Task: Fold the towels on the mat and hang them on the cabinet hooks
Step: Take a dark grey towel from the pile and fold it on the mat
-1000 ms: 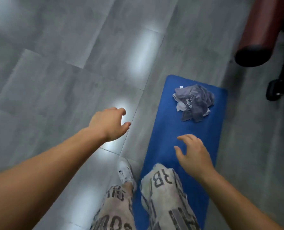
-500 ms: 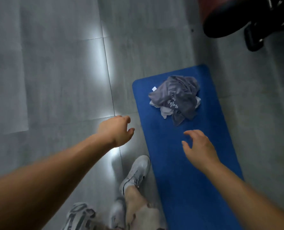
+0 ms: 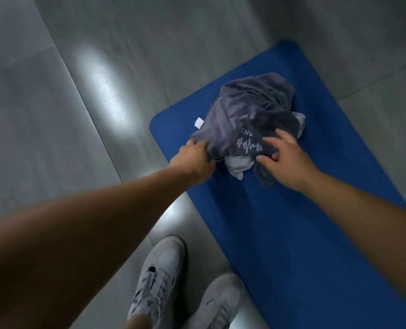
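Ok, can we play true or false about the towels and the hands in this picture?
1. The dark grey towel lies on the blue mat. True.
2. The left hand grips the edge of the dark grey towel. True.
3. The right hand is far away from the towels. False: it touches the dark grey towel.
4. The dark grey towel is folded flat and neat. False: it is a crumpled heap, with a light grey towel peeking out from under it.
5. The person is barefoot. False: they wear grey sneakers.
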{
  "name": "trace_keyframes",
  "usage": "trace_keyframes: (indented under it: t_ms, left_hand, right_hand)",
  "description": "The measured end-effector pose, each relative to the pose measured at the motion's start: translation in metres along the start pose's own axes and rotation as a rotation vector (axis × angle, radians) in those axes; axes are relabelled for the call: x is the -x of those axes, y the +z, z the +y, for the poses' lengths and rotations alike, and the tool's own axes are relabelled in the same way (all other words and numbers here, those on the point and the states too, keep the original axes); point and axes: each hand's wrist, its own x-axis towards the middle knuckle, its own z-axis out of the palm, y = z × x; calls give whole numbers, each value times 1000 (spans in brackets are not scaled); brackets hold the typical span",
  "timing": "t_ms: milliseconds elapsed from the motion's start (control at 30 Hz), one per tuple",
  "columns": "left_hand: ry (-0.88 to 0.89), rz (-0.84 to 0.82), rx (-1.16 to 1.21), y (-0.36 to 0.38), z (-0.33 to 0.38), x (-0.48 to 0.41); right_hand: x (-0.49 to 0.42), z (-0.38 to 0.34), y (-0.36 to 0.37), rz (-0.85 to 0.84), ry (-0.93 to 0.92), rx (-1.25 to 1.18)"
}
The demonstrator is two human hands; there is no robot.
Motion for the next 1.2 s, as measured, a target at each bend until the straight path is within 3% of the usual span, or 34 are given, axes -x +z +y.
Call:
trace_keyframes:
  t_ms: [133,367,500,600,767,867,1200]
  left_hand:
    - [118,69,-63,9,-2,-46]
    - [175,138,-8,9,4,-76]
    - [148,83,383,7,11,-45]
    - [159,43,596,-10,35,3]
    - [92,-57,805,-36,91,103]
    - [150,-172,882,-52,133,170]
    - [299,-459,957,-31,261,340]
  right_hand:
    - [-57,9,9,23,49,-112]
    - [-93,2,17,103,82,52]
    - [-62,7,25,233,45,-79]
    - [-9,6,9,322,58,-266]
    - [115,-8,-53,296,109,-631]
    - [199,-23,-91,282,144,-869]
    - [454,2,-155,558,254,-1052]
